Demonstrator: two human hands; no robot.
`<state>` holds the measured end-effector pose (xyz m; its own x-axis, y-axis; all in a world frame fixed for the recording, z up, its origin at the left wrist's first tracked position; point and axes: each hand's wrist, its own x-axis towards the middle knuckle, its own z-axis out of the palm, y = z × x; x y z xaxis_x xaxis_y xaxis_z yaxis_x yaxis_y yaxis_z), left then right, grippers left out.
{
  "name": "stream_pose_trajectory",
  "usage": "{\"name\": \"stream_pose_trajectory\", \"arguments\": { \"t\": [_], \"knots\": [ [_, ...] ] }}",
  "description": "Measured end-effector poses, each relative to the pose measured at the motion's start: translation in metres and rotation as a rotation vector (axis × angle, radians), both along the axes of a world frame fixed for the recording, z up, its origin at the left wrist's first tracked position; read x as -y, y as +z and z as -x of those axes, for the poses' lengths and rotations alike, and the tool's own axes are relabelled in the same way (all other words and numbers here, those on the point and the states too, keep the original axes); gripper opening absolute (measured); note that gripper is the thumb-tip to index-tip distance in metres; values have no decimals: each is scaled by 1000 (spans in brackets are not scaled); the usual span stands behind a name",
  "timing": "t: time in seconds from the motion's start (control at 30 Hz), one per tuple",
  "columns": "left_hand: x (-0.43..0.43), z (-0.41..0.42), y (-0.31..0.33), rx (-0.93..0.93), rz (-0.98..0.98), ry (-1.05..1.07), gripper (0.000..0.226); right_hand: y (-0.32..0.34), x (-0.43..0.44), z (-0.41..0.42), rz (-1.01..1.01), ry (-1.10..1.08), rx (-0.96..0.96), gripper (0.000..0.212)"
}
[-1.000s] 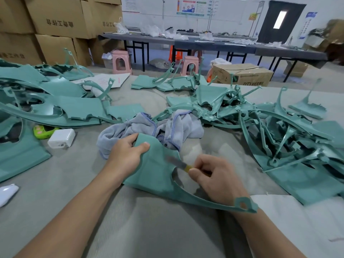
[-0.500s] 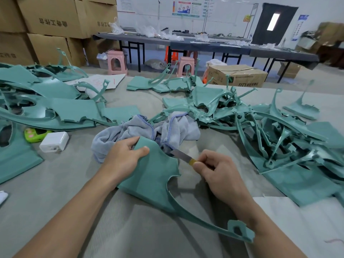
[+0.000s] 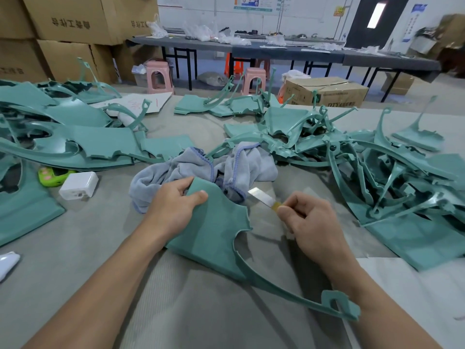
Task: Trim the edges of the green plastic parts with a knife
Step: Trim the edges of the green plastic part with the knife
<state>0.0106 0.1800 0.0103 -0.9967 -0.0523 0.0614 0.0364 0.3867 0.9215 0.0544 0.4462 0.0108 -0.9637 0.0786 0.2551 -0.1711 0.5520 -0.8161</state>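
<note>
A green plastic part (image 3: 214,233) lies flat on the grey table in front of me, its thin curved arm running to a hooked end at the lower right. My left hand (image 3: 173,205) grips the part's far top corner, thumb on top. My right hand (image 3: 307,220) pinches a small knife (image 3: 261,196) with a bare metal blade and a yellow band. The blade points up and left, lifted clear of the part's right edge.
A crumpled grey cloth (image 3: 214,170) lies just behind the part. Piles of green parts (image 3: 377,172) fill the right side and more green parts (image 3: 63,137) the left. A white charger (image 3: 78,185) and a green toy (image 3: 50,176) sit at the left. Cardboard boxes (image 3: 75,26) stand behind.
The knife has come off the inner curved edge of the part and moved up and right, away from it. My left hand keeps its grip on the top corner.
</note>
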Motion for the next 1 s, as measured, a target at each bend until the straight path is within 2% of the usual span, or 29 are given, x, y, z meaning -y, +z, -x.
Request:
{"name": "stream_pose_trajectory", "arguments": {
  "t": [0.07,0.13,0.23,0.3,0.37,0.43,0.5,0.6,0.7,0.9,1.0],
  "knots": [
    [-1,-3,0,-18,-52,-3,15,2,-2,-2,95,0,-14,27],
    [-4,-6,1,-68,-214,22,10,8,-5,-4,208,-28,-58,27],
    [-5,-10,12,-303,-410,213,15,23,-19,-4,473,-124,-118,29],
    [-4,-14,20,-472,-414,311,14,33,-30,-6,764,-163,-128,30],
    [-6,-19,22,-533,-389,318,15,39,-39,-8,1043,-183,-116,27],
    [-11,-22,20,-521,-327,276,17,43,-42,-9,1113,-198,-125,27],
    [-15,-25,19,-517,-209,176,19,44,-39,-11,1028,-223,-153,35],
    [-22,-30,16,-561,32,-20,15,41,-23,-16,758,-178,-195,39],
    [-27,-34,12,-565,201,-19,9,32,8,-25,430,-64,-232,30],
    [-31,-37,14,-578,217,-6,9,22,49,-40,32,60,-247,25],
    [-31,-35,11,-569,188,12,8,23,42,-32,-143,-127,-270,25]
  ]
}}
